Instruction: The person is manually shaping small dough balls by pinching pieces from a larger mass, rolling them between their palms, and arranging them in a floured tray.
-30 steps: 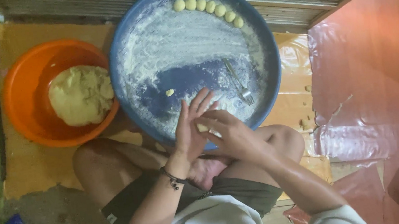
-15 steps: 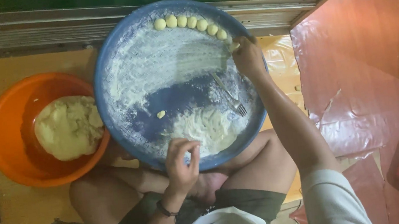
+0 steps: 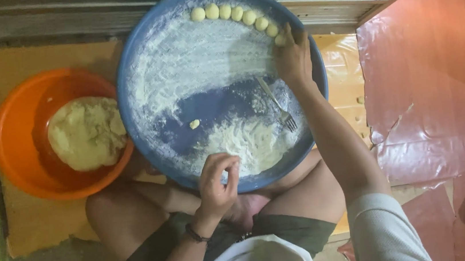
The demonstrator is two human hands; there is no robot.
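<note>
A second ago both hands were together low in the frame. Now the right hand (image 3: pixel 293 55) has reached up to the row of dough balls (image 3: pixel 237 13), and the left hand (image 3: pixel 217 181) stayed low.

No packages, labels, signs, screens.

place: home floor, food prep | signs: person sits cross-legged, floured blue tray (image 3: pixel 139 65), orange basin (image 3: pixel 17 164) of dough (image 3: pixel 86 133), fork (image 3: pixel 277 104), cardboard (image 3: pixel 13 67), red floor (image 3: pixel 434 80)
</note>
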